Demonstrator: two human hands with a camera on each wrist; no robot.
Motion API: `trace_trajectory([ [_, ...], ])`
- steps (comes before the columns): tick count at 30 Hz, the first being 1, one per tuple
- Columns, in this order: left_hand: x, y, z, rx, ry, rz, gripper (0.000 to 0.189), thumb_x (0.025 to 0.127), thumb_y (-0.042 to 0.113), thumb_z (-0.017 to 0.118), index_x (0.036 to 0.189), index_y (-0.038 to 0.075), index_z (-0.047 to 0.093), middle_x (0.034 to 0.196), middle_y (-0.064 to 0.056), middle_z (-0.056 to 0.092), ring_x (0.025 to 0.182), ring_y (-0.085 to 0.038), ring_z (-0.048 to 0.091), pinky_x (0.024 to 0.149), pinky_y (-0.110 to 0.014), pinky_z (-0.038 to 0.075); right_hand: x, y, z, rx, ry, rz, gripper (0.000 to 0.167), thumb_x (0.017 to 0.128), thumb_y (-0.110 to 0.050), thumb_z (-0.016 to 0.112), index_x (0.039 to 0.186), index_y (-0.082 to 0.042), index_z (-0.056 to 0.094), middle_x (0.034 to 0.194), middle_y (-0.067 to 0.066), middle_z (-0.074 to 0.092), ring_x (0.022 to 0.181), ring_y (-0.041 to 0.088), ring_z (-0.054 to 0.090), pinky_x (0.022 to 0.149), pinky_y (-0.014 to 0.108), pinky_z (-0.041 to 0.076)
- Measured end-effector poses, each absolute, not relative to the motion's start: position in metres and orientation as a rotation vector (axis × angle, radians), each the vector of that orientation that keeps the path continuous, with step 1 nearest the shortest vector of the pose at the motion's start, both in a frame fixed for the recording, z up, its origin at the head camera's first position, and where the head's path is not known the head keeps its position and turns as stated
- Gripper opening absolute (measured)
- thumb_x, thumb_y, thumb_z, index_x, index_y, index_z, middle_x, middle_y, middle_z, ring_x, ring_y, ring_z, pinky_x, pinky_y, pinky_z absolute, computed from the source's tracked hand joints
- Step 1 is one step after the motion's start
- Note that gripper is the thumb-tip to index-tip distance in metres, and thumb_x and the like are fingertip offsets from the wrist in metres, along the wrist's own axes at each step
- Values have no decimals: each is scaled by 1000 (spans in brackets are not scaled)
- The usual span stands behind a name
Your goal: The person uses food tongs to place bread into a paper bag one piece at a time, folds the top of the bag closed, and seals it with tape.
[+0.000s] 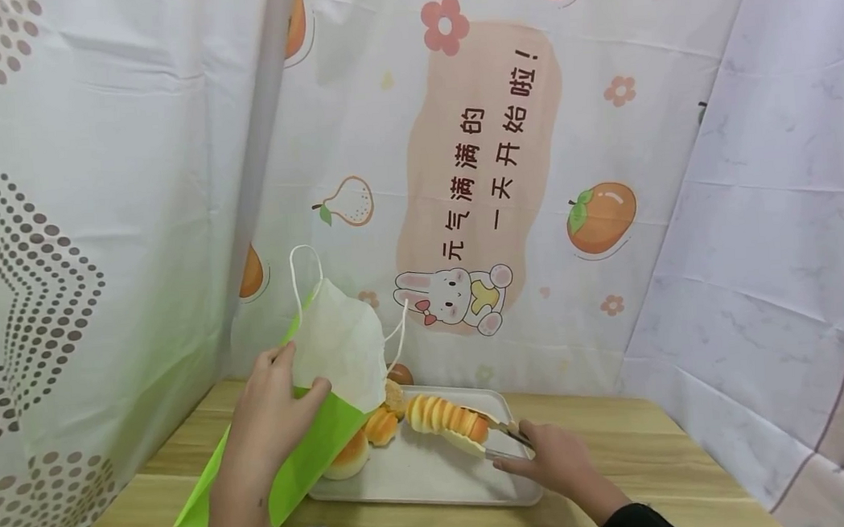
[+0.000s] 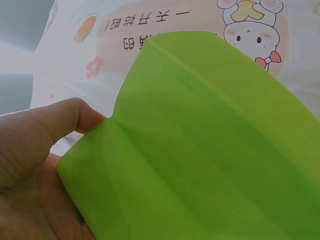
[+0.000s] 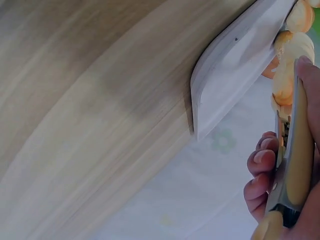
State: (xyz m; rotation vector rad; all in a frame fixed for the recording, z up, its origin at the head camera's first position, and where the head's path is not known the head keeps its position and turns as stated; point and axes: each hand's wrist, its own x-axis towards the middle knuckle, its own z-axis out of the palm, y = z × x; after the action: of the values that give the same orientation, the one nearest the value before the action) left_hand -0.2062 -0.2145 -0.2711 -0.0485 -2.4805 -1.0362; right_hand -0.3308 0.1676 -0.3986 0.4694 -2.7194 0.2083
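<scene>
My left hand (image 1: pixel 267 414) pinches the rim of a bright green paper bag (image 1: pixel 317 447) with a white inside and white cord handles. The bag leans at a tilt over the tray's left end; its green wall (image 2: pixel 200 145) fills much of the left wrist view. My right hand (image 1: pixel 560 458) grips a pair of tongs (image 1: pixel 507 444) with cream-coloured ends. Between those ends is a long ridged bread roll (image 1: pixel 438 416), over the right part of the white tray (image 1: pixel 435 482). In the right wrist view, fingers wrap the tongs' handle (image 3: pixel 299 150).
Beside the bag on the tray lie a round bun (image 1: pixel 350 460), a small ridged roll (image 1: pixel 381 427) and another bread piece (image 1: pixel 395 396). A brown round thing (image 1: pixel 400 374) shows at the tray's back edge. Printed curtains (image 1: pixel 543 353) stand behind the wooden table (image 1: pixel 599 430).
</scene>
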Motion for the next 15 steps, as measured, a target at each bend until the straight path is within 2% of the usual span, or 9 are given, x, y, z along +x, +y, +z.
trace_trajectory([
  [6, -207, -212, -271, -53, -2494, -1032, 73, 97, 26, 59, 154, -11, 30, 155, -33, 30, 133, -55, 42, 102, -67, 41, -321, 177, -394, 419, -2696, 294, 52, 73, -67, 78, 83, -19, 59, 63, -9, 43, 55, 10, 39, 47, 30, 31],
  [15, -208, -209, -271, -52, -2499, -1015, 73, 97, 25, 60, 152, -13, 31, 154, -35, 31, 132, -56, 44, 100, -67, 43, -320, 186, -381, 337, -2705, 398, 52, 78, -65, 75, 77, -19, 52, 60, -7, 31, 53, 9, 32, 47, 27, 22],
])
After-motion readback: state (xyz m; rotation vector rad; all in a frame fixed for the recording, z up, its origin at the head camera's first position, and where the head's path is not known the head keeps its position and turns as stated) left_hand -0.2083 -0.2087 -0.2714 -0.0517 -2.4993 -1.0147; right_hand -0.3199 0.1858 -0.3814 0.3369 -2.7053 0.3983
